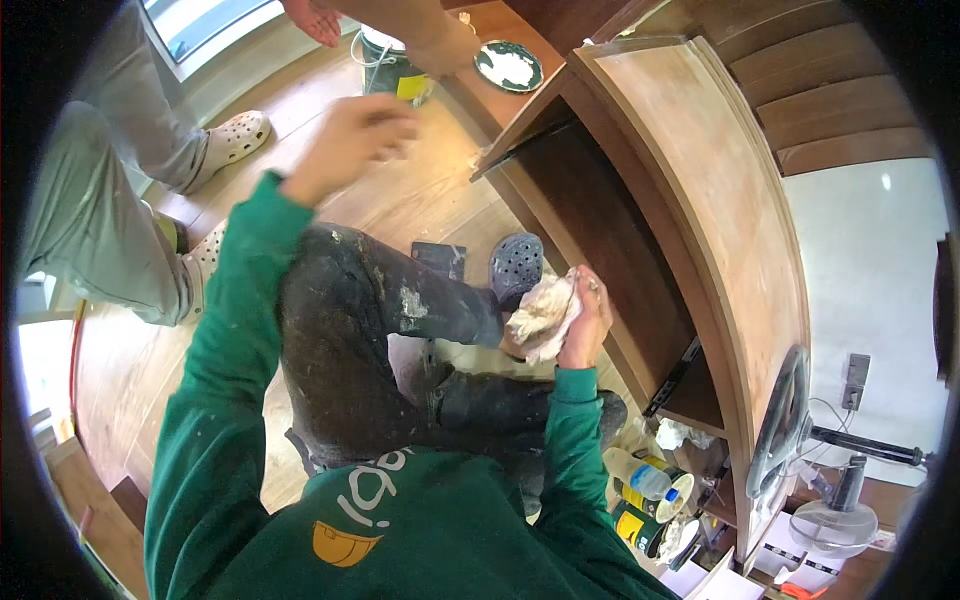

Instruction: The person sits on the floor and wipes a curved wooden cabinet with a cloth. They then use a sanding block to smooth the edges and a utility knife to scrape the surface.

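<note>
My right hand is closed around a crumpled, stained white rag, in front of the wooden cabinet's open bay. Raised over the floor to the left, my left hand is slightly blurred. Its fingers are loosely bent and apart, with nothing visible in them. The wooden cabinet has a curved, pale, sanded-looking panel and a dark interior. On a brown board beyond my left hand lies a round dark green lid bearing white paste.
A co-worker's hand and forearm reach in at the top, near a bucket. Their light clogs are at left. A flat dark plate lies by my grey clog. A bottle, cans and a fan stand lower right.
</note>
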`<state>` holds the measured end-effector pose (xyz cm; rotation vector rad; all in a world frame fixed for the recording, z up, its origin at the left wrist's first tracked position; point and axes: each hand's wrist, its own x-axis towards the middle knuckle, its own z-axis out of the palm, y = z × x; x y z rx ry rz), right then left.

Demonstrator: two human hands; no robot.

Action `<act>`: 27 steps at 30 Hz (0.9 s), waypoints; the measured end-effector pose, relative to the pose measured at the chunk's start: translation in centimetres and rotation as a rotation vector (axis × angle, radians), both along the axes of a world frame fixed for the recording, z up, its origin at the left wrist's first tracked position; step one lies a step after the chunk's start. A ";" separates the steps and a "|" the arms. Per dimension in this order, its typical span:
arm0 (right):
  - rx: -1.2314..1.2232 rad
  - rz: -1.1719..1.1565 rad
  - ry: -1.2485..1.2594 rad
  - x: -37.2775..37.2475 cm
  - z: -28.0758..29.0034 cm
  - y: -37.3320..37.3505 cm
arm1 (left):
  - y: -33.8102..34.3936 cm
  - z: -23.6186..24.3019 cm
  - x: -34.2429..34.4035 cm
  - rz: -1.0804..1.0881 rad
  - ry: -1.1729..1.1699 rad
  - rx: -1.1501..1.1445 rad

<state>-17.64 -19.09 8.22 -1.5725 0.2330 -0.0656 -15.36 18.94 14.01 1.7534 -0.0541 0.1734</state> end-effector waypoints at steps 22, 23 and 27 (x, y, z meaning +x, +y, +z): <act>0.039 -0.374 0.155 -17.0 -0.9 -12.5 | -16.5 -2.1 16.1 0.238 0.224 -1.247; 0.040 -0.383 0.170 -17.2 -1.2 -12.5 | -16.1 -2.2 16.4 0.238 0.260 -1.272; -0.048 -0.388 0.129 -17.7 -2.4 -13.5 | -17.2 -1.9 15.1 0.296 0.137 -1.122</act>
